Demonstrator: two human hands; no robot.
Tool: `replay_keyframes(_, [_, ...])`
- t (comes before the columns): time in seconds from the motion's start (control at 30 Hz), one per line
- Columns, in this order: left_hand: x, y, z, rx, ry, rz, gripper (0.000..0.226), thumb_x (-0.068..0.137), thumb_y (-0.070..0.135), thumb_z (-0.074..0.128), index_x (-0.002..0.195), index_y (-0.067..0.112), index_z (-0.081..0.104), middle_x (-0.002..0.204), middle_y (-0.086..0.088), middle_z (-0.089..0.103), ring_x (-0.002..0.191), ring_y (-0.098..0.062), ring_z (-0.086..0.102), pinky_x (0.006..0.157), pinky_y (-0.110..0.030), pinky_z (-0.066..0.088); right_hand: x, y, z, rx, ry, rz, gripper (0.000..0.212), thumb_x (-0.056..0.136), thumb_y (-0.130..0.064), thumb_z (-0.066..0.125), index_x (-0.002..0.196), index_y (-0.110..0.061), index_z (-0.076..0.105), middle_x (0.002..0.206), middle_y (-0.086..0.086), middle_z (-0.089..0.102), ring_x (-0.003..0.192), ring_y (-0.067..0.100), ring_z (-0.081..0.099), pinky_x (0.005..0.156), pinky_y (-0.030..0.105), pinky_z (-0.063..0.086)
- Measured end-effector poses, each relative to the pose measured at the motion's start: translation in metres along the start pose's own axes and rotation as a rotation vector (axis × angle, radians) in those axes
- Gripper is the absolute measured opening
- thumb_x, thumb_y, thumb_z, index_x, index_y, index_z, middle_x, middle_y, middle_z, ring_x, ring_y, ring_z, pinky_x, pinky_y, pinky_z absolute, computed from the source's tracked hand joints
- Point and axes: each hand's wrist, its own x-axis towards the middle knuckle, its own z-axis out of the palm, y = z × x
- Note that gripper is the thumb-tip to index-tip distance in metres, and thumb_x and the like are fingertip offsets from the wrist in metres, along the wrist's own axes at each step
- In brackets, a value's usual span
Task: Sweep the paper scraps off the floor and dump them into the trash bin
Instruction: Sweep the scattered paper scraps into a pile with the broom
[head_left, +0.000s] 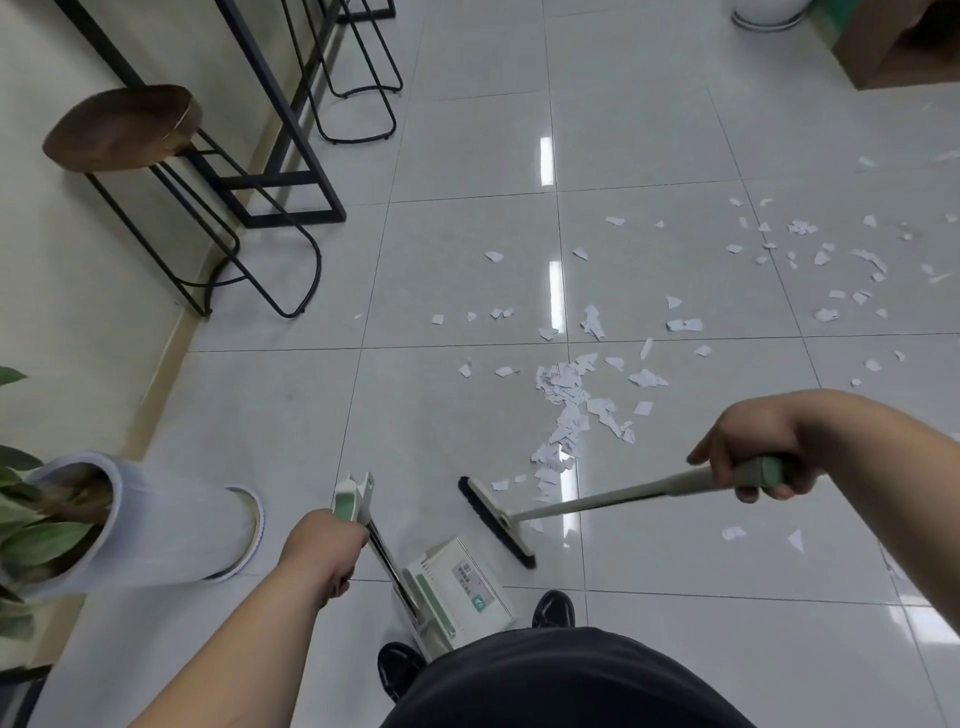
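White paper scraps (566, 395) lie scattered over the grey tiled floor, thickest in a trail at the centre and spreading to the right. My right hand (753, 457) grips the green end of a broom handle. The broom head (496, 522), with black bristles, rests on the floor just below the trail. My left hand (322, 545) grips the green-topped handle of an upright dustpan (457, 587), which stands on the floor by my feet, left of the broom head. No trash bin is clearly in view.
A white planter (156, 525) with green leaves stands at the left. Black-framed stools (124, 130) and a table frame (291, 156) line the left wall. A wooden cabinet (893, 47) is at the top right. My black shoes (553, 610) are below the dustpan.
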Motion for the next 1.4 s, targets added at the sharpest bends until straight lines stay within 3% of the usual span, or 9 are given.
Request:
replay_keyframes(0.13, [0.003, 0.013, 0.002, -0.028, -0.003, 0.024, 0.009, 0.082, -0.002, 0.049, 0.079, 0.007, 0.053, 0.066, -0.012, 0.048, 0.055, -0.025, 0.042, 0.048, -0.024, 0.037, 0.008, 0.001, -0.024, 0.031, 0.109, 0.034, 0.054, 0.084, -0.004, 0.058, 0.130, -0.032, 0.058, 0.066, 0.016, 0.064, 0.062, 0.027, 0.046, 0.056, 0.024, 0.034])
replay_keyframes(0.33, [0.005, 0.036, -0.002, -0.081, 0.004, 0.065, 0.010, 0.082, -0.001, 0.049, 0.078, 0.008, 0.051, 0.066, -0.010, 0.045, 0.054, -0.023, 0.038, 0.047, -0.023, 0.035, 0.018, -0.014, -0.033, 0.016, 0.209, 0.032, 0.043, 0.087, -0.007, 0.055, 0.130, -0.014, 0.061, 0.068, 0.014, 0.060, 0.040, 0.023, 0.048, 0.055, 0.022, 0.033])
replay_keyframes(0.7, [0.043, 0.087, -0.028, -0.152, -0.021, 0.125, 0.015, 0.084, -0.003, 0.049, 0.077, 0.010, 0.050, 0.067, -0.010, 0.044, 0.055, -0.023, 0.038, 0.048, -0.023, 0.034, 0.028, -0.056, -0.036, -0.043, 0.362, -0.016, 0.025, 0.086, -0.004, 0.060, 0.108, 0.007, 0.062, 0.068, 0.017, 0.054, 0.039, 0.028, 0.052, 0.050, 0.023, 0.037])
replay_keyframes(0.9, [0.094, 0.114, -0.056, -0.169, -0.058, 0.156, 0.013, 0.084, -0.003, 0.052, 0.077, 0.009, 0.051, 0.066, -0.010, 0.045, 0.054, -0.023, 0.039, 0.048, -0.024, 0.035, 0.011, -0.103, -0.026, 0.247, 0.330, -0.114, 0.040, 0.086, -0.002, 0.055, 0.125, 0.001, 0.060, 0.069, 0.016, 0.052, 0.043, 0.023, 0.047, 0.048, 0.020, 0.025])
replay_keyframes(1.13, [0.158, 0.136, -0.110, -0.148, -0.090, 0.167, 0.012, 0.084, -0.002, 0.051, 0.078, 0.009, 0.050, 0.067, -0.010, 0.042, 0.054, -0.022, 0.036, 0.046, -0.024, 0.033, 0.042, -0.219, 0.018, 0.511, 0.176, -0.234, 0.046, 0.086, -0.007, 0.054, 0.131, -0.018, 0.058, 0.077, 0.016, 0.054, 0.045, 0.022, 0.045, 0.043, 0.020, 0.026])
replay_keyframes(1.3, [0.201, 0.142, -0.148, -0.130, -0.087, 0.183, 0.014, 0.082, -0.002, 0.050, 0.076, 0.010, 0.048, 0.065, -0.010, 0.042, 0.054, -0.022, 0.035, 0.044, -0.023, 0.032, 0.080, -0.304, 0.048, 0.687, 0.054, -0.206, 0.040, 0.083, -0.011, 0.054, 0.119, -0.022, 0.065, 0.074, 0.013, 0.056, 0.046, 0.020, 0.045, 0.042, 0.019, 0.029])
replay_keyframes(1.4, [0.222, 0.142, -0.165, -0.128, -0.077, 0.176, 0.015, 0.082, -0.001, 0.050, 0.074, 0.011, 0.047, 0.064, -0.009, 0.042, 0.055, -0.023, 0.036, 0.045, -0.024, 0.032, 0.098, -0.338, 0.058, 0.764, -0.031, -0.144, 0.041, 0.082, -0.012, 0.058, 0.123, -0.016, 0.063, 0.070, 0.010, 0.058, 0.044, 0.017, 0.046, 0.038, 0.018, 0.030])
